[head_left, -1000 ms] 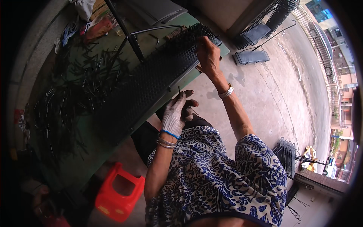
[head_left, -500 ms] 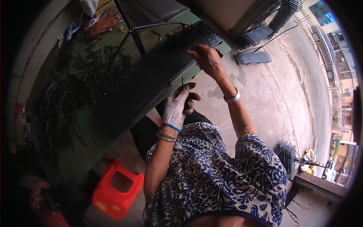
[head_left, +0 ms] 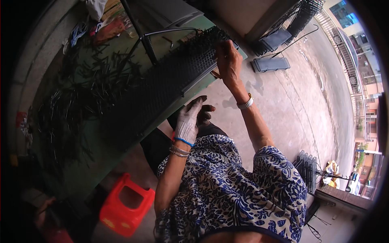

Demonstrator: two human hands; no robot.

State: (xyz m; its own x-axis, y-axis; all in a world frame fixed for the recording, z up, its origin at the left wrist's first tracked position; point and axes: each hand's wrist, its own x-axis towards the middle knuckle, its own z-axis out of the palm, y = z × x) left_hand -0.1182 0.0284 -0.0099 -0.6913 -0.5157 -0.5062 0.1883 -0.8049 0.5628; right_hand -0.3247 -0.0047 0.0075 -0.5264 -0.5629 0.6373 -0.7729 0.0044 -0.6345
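Since a moment ago our right hand (head_left: 228, 60) has slid a little along the far end of the long black spiked board (head_left: 170, 87), and our gloved left hand (head_left: 189, 121) has stayed low by the near edge.

Going from the left, we see a heap of thin dark metal pins (head_left: 77, 105) strewn over the green table (head_left: 93, 162). Some bundled cloth and small bits (head_left: 101, 24) lie at the table's far left corner. Below the table, on the floor, stands a red plastic stool (head_left: 123, 204).

The spiked board lies slantwise across the table, its far end reaching toward the upper right. A black metal frame (head_left: 162, 34) stands over it.

Our left hand wears a pale work glove, with a blue band and bangles at the wrist. Its fingers are loosely curled, just beside the table's near edge; we cannot tell whether it holds a pin. Our right hand is bare, with a watch (head_left: 245, 103) on the wrist. Its fingers are pinched narrow on the top end of the board, touching it.

Further right, on the concrete floor (head_left: 300, 101), lie two flat grey trays (head_left: 269, 64), and a stack of dark racks (head_left: 308, 168) stands near our right elbow.
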